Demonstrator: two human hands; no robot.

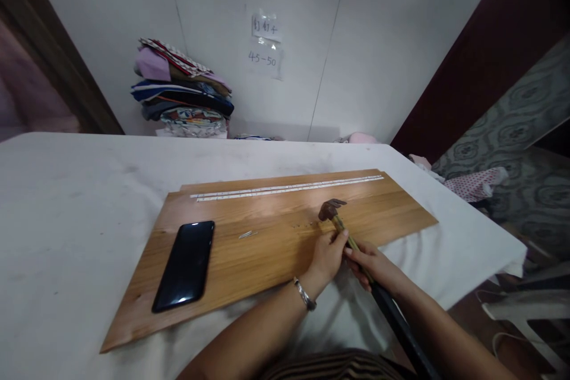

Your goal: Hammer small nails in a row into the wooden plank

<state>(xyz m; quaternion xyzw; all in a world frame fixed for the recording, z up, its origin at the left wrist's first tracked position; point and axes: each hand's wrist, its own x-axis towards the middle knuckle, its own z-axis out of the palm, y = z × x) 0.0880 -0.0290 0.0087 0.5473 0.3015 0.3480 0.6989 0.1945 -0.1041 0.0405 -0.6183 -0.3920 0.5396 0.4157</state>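
A claw hammer [339, 227] with a rusty brown head slants over the front half of a wooden board [249, 267]. My right hand [371, 264] is closed round its handle, below the head. Just to the left, my left hand [328, 254] is closed too, its thumb against the handle; its other fingers are mostly hidden. Several thin nails [247, 234] lie loose on the board. Small dark specks [303, 225] show in the wood left of the hammer head; I cannot tell whether they are holes or nail heads.
Two white strips with ruler-like marks [285, 189] run along the board's far side. A black phone [184, 264] lies at its left end. The white-covered table [57, 219] carries the board. Folded cloth [184, 89] is piled by the wall, and a white plastic chair [525, 314] stands right.
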